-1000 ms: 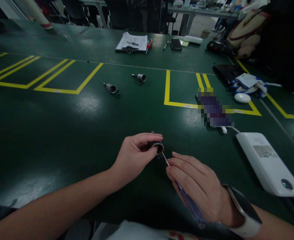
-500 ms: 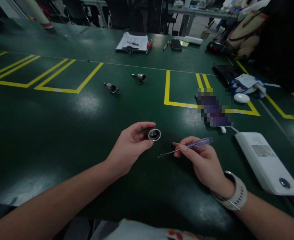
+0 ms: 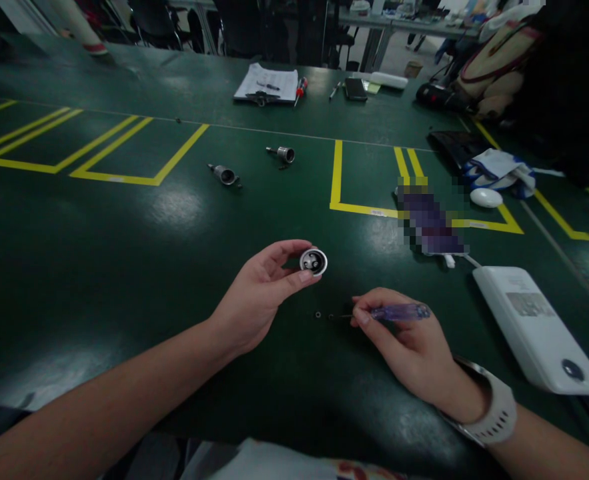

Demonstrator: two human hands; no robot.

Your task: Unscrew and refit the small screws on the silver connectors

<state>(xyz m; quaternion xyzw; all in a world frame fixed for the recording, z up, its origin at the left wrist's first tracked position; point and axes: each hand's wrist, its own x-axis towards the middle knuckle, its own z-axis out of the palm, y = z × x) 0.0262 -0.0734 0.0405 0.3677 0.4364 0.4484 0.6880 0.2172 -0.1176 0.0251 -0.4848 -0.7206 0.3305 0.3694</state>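
My left hand is closed on a small round metal cup-shaped part, gripping it between thumb and fingers. Its hollow end, with details inside, faces up towards me. Lower on the right, my right hand pinches a screwdriver with a translucent purple handle. The thin shaft points left, close above the table. By its tip is a tiny dark ring; whether the tip touches it I cannot tell. A second tiny ring lies just to the left.
Two similar metal parts, one on the left and one on the right, lie further back on the green table. A phone and a white power bank are at right. Behind are a clipboard and a red-handled screwdriver.
The cup-shaped part has shifted slightly right and tipped so more of its inside shows. My right hand has lowered, bringing the screwdriver nearly level and its tip slightly right, away from the left ring.
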